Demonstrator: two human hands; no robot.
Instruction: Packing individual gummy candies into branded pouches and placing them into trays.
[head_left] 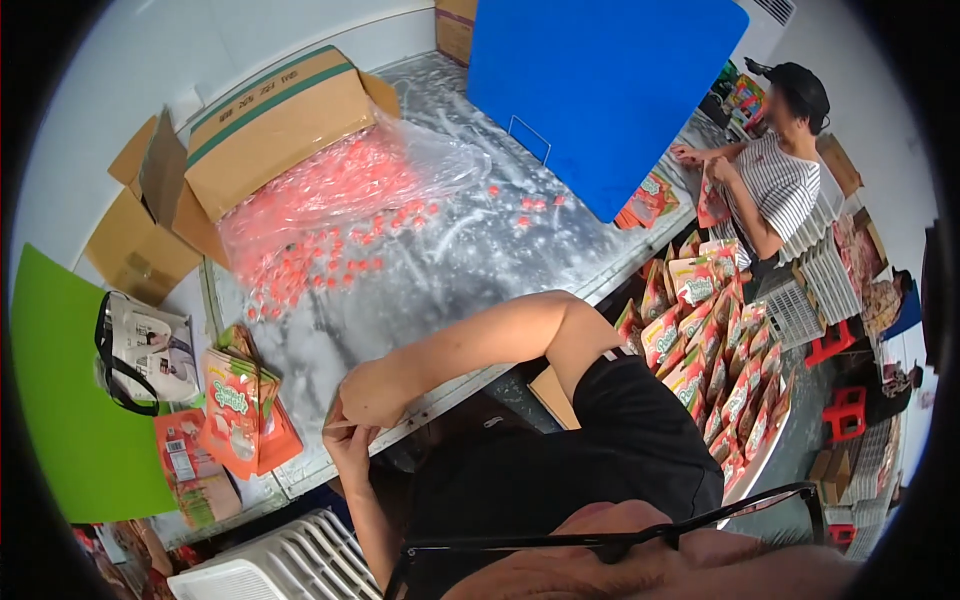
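Both hands meet at the near edge of the tabletop (pixel 470 260): the right hand (pixel 372 392) comes across from the bent arm, the left hand (pixel 345 440) rises from below, and together they pinch a thin pale strip (pixel 340 425) between their fingers, which are closed on it. What the strip is cannot be told; it is too small. Just left of the hands a stack of orange pouches (pixel 240 410) leans at the tabletop's corner, partly over the edge, and a nudge from the left elbow could likely tip it to the floor. Farther back, a clear bag (pixel 340 190) spills small red candies (pixel 330 240) from an open carton (pixel 270 125); loose ones lie scattered toward the blue board (pixel 600 90), and on the smooth surface they could roll off if the bag is tugged. The strip itself is held only by fingertips, away from any support, so a slip could drop it into the gap between tabletop and the white crate (pixel 270 570) below. To the right, a tray of filled pouches (pixel 715 370) stands close by the right shoulder; a sudden turn might knock it. Another person (pixel 780 170) works at the far corner, well apart from these hands.
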